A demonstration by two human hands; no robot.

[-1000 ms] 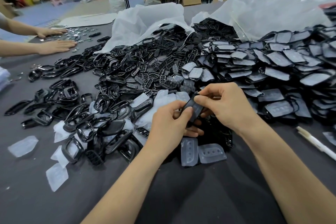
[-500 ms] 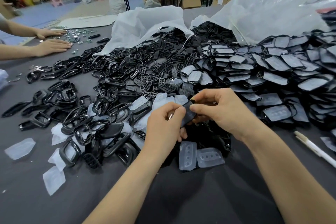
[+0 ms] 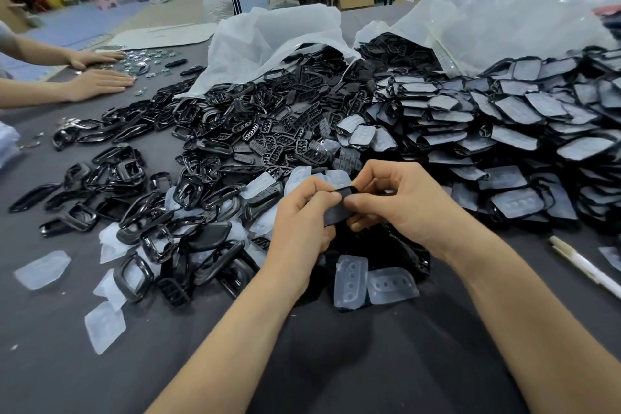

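- So, small black plastic key-fob shell [image 3: 334, 213] sat raised over the dark grey counter [image 3: 319, 363], between both hands.
- Grip: left hand [image 3: 297, 223] clamped its lower end as a brace; right hand [image 3: 406, 208] pinched the top, likely to seat a part.
- Translucent silicone button pads [image 3: 351, 279] lay just below, handy as inserts.

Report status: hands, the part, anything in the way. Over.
Left hand and right hand both pinch one small black part, held above the table. Nothing blocks them. Loose black frames and two clear pads lie just below.
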